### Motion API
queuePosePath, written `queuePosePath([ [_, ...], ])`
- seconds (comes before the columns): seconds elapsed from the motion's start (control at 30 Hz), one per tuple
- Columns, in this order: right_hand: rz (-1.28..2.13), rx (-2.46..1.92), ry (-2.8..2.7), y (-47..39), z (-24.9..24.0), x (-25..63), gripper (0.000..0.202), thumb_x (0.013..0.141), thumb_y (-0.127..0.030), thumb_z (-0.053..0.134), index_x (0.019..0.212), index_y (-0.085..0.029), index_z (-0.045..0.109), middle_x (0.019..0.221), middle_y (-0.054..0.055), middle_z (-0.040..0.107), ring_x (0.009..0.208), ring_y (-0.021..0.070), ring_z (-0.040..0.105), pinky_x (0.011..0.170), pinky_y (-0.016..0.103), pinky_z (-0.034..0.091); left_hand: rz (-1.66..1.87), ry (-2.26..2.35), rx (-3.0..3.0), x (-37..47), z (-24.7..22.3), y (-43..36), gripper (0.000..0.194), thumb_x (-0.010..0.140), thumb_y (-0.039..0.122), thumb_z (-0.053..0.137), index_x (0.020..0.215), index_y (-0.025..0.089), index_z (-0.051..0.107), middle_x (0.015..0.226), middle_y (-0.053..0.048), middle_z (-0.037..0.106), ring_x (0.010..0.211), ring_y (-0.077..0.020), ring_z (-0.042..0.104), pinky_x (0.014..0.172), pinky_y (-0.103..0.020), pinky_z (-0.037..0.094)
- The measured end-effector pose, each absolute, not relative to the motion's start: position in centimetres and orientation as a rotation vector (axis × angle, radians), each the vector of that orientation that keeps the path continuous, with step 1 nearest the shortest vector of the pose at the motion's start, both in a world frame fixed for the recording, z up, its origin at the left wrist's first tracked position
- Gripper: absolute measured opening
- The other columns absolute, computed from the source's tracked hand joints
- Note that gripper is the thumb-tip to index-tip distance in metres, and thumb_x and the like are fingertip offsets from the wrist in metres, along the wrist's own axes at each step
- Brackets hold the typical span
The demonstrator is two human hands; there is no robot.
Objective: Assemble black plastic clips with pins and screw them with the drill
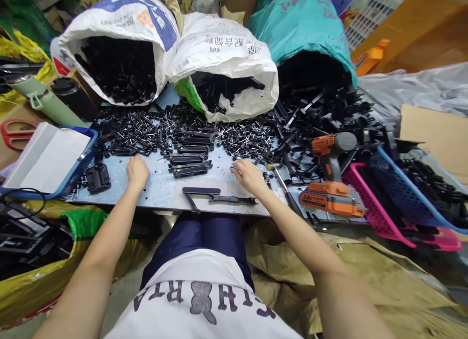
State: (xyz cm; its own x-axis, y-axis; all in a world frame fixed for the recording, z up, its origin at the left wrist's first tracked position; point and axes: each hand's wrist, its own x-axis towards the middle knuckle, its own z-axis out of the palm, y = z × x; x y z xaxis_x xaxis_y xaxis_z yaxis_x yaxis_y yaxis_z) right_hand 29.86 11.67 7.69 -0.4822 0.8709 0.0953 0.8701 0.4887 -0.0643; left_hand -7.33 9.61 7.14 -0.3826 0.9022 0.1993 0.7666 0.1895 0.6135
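We log the worktop; three sacks along its back edge; orange drill, right end; black bar stack, mid-worktop; jointed black arm, front edge. Left grip and right grip: fingers bent, holding unclear, both beside heaped screws.

Right in front of you, smooth, satin-looking black plastic on the jointed piece! Beyond it, your stacked bars show the same low-sheen plastic. And there, bright metal shanks glint on the loose screws! Your drill wears matt orange and dark plastic, the pink basket smooth perforated plastic, the teal sack crinkled, faintly shiny plastic weave. Your trousers? Smooth dark cloth!
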Motion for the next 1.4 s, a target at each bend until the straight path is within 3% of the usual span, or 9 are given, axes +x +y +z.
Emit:
queuePosePath([
  [0.13, -0.005, -1.919, -2.523, 16.9, 7.8, 28.1, 0.025, 0.09, -0.023, 0.042, 0.109, -0.013, 0.055, 0.105, 0.015, 0.061, 0.098, 0.0258, 0.053, 0.074, 0.031, 0.04, 1.227, 2.05, 1.395, -5.3, 5.3, 7.3, 0.02, 0.076, 0.032, 0.061, 0.086, 0.014, 0.058, 0.074, -0.004, 0.061, 0.073, -0.0179, 0.061, 0.074, -0.033, 0.048],
  [0.3, 0.054, -1.951, -2.59, 18.2, 7.3, 27.3, 0.021, 0.088, -0.021, 0.044, 0.102, -0.012, 0.057, 0.099, 0.015, 0.063, 0.09, 0.0237, 0.058, 0.072, 0.03, 0.041, 1.289, 1.604, 1.307, -0.4, 4.4, 2.8, 0.026, 0.074, 0.041, 0.063, 0.082, 0.016, 0.062, 0.065, -0.001, 0.061, 0.062, -0.0147, 0.061, 0.063, -0.026, 0.048],
  [0.53, 0.423, -1.47, -2.324, 14.2, 8.2, 28.4, 0.018, 0.085, -0.033, 0.052, 0.093, -0.017, 0.058, 0.086, 0.007, 0.064, 0.076, 0.0174, 0.059, 0.07, 0.028, 0.045, 0.919, 1.783, 1.943, 0.2, 5.8, 1.8, 0.019, 0.085, 0.033, 0.052, 0.087, 0.019, 0.064, 0.081, -0.006, 0.066, 0.074, -0.0186, 0.062, 0.074, -0.032, 0.049],
  [0.73, 0.66, -1.169, -2.132, 8.6, 7.6, 26.4, 0.027, 0.086, -0.046, 0.05, 0.08, -0.021, 0.061, 0.079, 0.005, 0.065, 0.073, 0.0163, 0.059, 0.067, 0.029, 0.047, 0.808, 1.645, 2.28, 1.3, 4.5, 2.1, 0.029, 0.092, 0.027, 0.039, 0.104, 0.012, 0.062, 0.094, -0.016, 0.064, 0.087, -0.0241, 0.062, 0.078, -0.039, 0.049],
  [0.93, 0.619, -1.05, -2.14, 6.9, 6.7, 26.9, 0.028, 0.089, -0.042, 0.047, 0.08, -0.021, 0.062, 0.081, 0.007, 0.065, 0.076, 0.0164, 0.06, 0.07, 0.03, 0.049, 0.731, 1.635, 2.397, 1.5, 3.7, 1.4, 0.032, 0.094, 0.026, 0.034, 0.102, 0.013, 0.062, 0.1, -0.018, 0.064, 0.089, -0.0257, 0.061, 0.078, -0.043, 0.044],
  [1.1, 0.545, -1.033, -2.184, 6.4, 6.9, 27.3, 0.025, 0.09, -0.038, 0.047, 0.084, -0.021, 0.064, 0.083, 0.007, 0.066, 0.077, 0.0164, 0.062, 0.069, 0.029, 0.05, 0.704, 1.721, 2.467, 2.4, 4.5, 1.2, 0.03, 0.092, 0.03, 0.039, 0.108, 0.014, 0.06, 0.105, -0.016, 0.064, 0.109, -0.0304, 0.052, 0.091, -0.049, 0.033],
  [1.2, 0.446, -1.035, -2.294, 6.3, 6.7, 27.1, 0.027, 0.092, -0.034, 0.043, 0.09, -0.02, 0.065, 0.091, 0.009, 0.067, 0.079, 0.016, 0.063, 0.068, 0.028, 0.051, 0.696, 1.522, 2.541, 4.1, 4.8, 1.6, 0.033, 0.09, 0.032, 0.043, 0.115, 0.015, 0.055, 0.116, -0.016, 0.059, 0.117, -0.0297, 0.047, 0.098, -0.047, 0.029],
  [1.4, 0.278, -0.903, -2.401, 6.3, 4.8, 27.2, 0.024, 0.093, -0.03, 0.044, 0.097, -0.02, 0.065, 0.094, 0.007, 0.068, 0.084, 0.0142, 0.064, 0.079, 0.028, 0.051, 0.435, 1.352, 2.527, 7.9, 5.5, 3.1, 0.048, 0.083, 0.045, 0.054, 0.119, 0.014, 0.05, 0.111, -0.015, 0.057, 0.11, -0.0296, 0.048, 0.093, -0.044, 0.035],
])
